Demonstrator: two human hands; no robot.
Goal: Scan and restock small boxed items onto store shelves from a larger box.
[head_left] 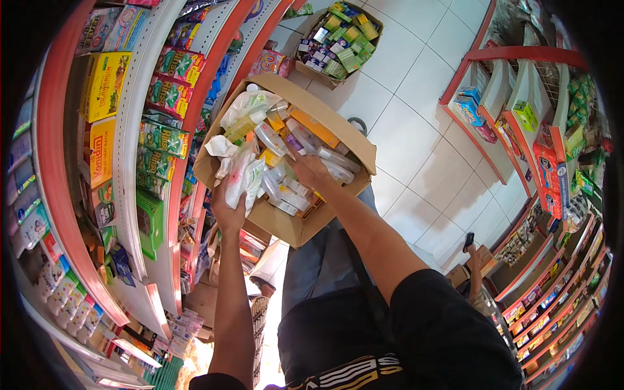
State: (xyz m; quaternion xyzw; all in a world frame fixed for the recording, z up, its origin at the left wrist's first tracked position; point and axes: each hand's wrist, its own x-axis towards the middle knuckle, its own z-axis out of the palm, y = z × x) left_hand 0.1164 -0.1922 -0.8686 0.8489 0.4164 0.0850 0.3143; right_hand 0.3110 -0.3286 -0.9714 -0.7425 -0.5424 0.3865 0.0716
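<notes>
An open cardboard box (338,120) sits in front of me, filled with clear bottles, a yellowish bottle (246,125), small cartons and plastic bags. At the box's left side my left hand (229,207) is closed round a white plastic-wrapped pack (242,175) with a pink patch. My right hand (311,170) reaches into the middle of the box, beside a clear bottle (270,138) with a light cap. Its fingertips are partly hidden among the bottles, so its grip is unclear. Small white cartons (292,197) lie below that hand.
Shelves with red edges (55,156) hold packets and boxes close on my left. Another carton (338,71) of green and purple packs stands on the white tiled floor (416,91). More shelving (513,117) lines the right. Another person's hand (478,253) shows at lower right, near a small cardboard box.
</notes>
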